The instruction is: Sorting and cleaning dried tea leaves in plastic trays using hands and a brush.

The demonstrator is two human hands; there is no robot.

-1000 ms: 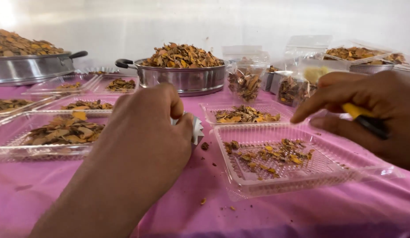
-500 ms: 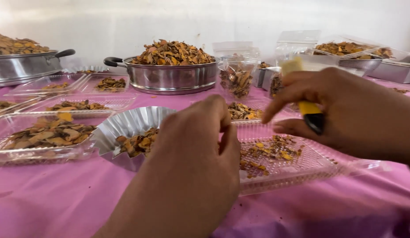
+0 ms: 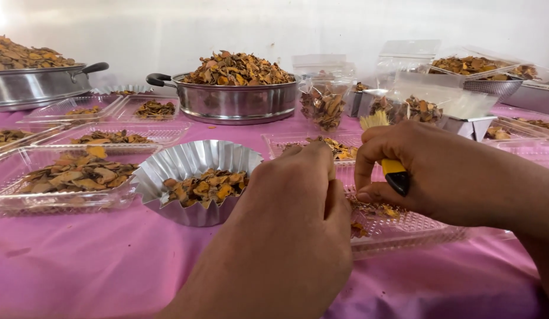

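Clear plastic pouches point(image 3: 323, 97) of dried chips stand behind clear clamshell trays point(image 3: 67, 177).

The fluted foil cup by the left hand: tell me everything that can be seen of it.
The foil cup is a shiny silver dish with a pleated, flaring wall that looks like thin metal foil. It stands upright on the pink cloth, tipped slightly toward the camera, between a clear tray and the left hand. It holds a shallow layer of brown and orange dried chips. The hand covers its right edge; whether it touches cannot be told.
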